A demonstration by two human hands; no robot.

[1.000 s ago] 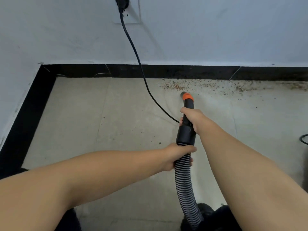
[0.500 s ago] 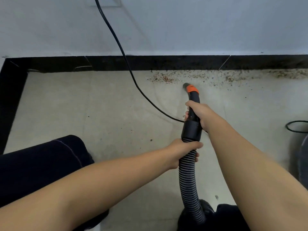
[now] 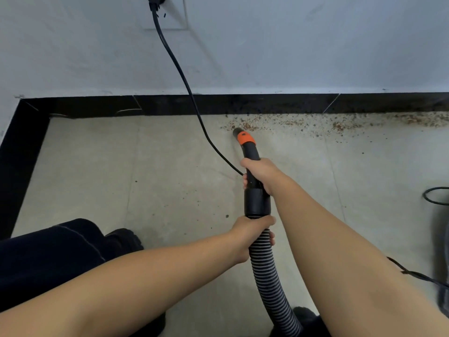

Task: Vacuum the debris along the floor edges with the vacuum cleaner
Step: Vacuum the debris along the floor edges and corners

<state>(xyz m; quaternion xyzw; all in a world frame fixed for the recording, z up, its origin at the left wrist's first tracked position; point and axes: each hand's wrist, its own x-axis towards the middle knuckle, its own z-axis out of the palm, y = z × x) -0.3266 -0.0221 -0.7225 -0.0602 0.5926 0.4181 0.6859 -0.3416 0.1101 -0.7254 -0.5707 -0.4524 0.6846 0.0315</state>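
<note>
Head view looks down on a pale, matte tiled floor (image 3: 102, 171) that is bordered by a glossy black baseboard (image 3: 267, 104) under a white painted wall (image 3: 291, 45). A band of fine brown debris (image 3: 340, 124), grainy and scattered, is seen along the floor edge, touching the foot of the baseboard and stretching to the right.

A rigid black plastic tube (image 3: 251, 154) with an orange collar (image 3: 246, 138) is pointed at the left end of this band; its dark round nozzle (image 3: 237, 131) is placed just beside the first crumbs. Behind the tube a wider smooth black cuff (image 3: 257, 201) is joined to a ribbed, flexible hose (image 3: 269, 276), grey and black in rings, which curves down to the lower edge.

The tube is gripped by the right hand (image 3: 261, 175): the fingers are curled fully round it just above the cuff, and some fingertips are visible at the left side of the tube. The ribbed hose is held by the left hand (image 3: 247, 237) directly below the cuff, with the thumb laid across the top and the fingers wrapped round it from underneath.

A thin, smooth black cable (image 3: 179, 71) is hung from a white wall socket (image 3: 167, 13) and is passed behind the right hand. A dark trouser leg (image 3: 48, 259) and a black shoe (image 3: 124, 240) are seen at the lower left.
</note>
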